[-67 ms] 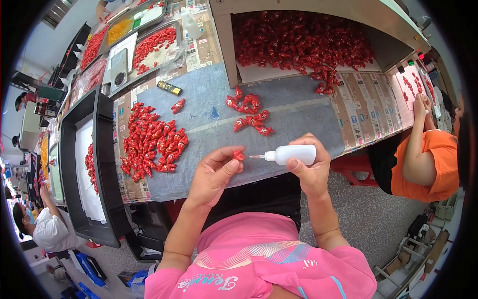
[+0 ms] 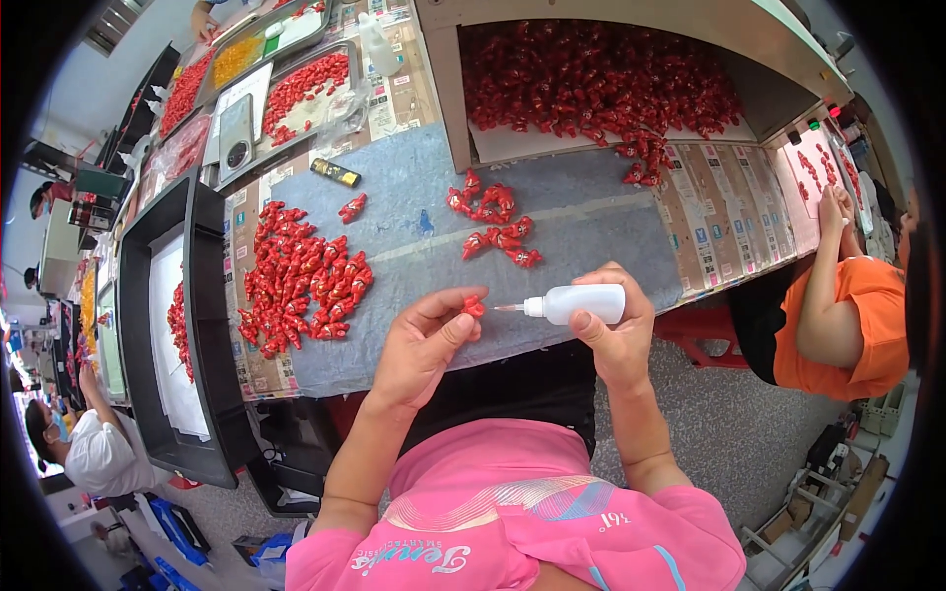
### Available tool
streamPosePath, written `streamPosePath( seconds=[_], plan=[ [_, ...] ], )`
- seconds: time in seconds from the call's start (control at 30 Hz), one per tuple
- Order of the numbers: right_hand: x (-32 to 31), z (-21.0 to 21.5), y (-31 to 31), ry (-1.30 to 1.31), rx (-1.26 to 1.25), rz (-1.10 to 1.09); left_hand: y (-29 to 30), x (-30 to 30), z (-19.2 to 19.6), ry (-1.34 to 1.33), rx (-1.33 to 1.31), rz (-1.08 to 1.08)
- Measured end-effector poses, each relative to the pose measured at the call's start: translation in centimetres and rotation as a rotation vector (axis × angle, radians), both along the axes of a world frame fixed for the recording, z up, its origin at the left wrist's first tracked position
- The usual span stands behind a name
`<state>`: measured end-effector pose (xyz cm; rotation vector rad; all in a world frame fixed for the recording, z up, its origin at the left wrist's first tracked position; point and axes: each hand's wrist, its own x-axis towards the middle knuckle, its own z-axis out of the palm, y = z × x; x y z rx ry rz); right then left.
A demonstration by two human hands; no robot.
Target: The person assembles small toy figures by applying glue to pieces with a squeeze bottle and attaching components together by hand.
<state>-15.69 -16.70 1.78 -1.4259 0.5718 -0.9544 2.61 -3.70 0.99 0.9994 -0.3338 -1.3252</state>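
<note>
Between thumb and fingers my left hand [image 2: 431,342] pinches a small red plastic piece [image 2: 474,306]. My right hand [image 2: 619,333] grips a white glue bottle [image 2: 581,304], lying on its side in the air, its thin tip pointing left, close to the red piece. Whether the tip touches the piece I cannot tell. Both hands are over the near edge of a blue-grey work mat [image 2: 394,187]. Beyond them rest a few red figurines [image 2: 500,240], and to the left spreads a larger pile of red figurines [image 2: 305,276].
A black tray [image 2: 222,414] stands at the left edge. A shelf box [image 2: 448,98] at the back holds a heap of red figurines. A yellow-and-black tube [image 2: 335,174] lies on the mat. Metal trays [image 2: 340,103] of small parts sit back left. A person in orange [image 2: 838,315] works at right.
</note>
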Motion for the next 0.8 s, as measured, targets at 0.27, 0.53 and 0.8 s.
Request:
streamPosePath(
  seconds=[0.27, 0.53, 0.8],
  plan=[
    [0.03, 0.04, 0.01, 0.051, -0.002, -0.017, -0.26, 0.06, 0.30, -0.018, 0.003, -0.032],
    [0.10, -0.17, -0.05, 0.049, -0.006, -0.031, -0.32, 0.19, 0.40, -0.004, 0.019, -0.054],
    [-0.06, -0.38, 0.10, 0.063, -0.016, -0.029, -0.33, 0.34, 0.04, 0.012, 0.001, -0.042]
  ],
)
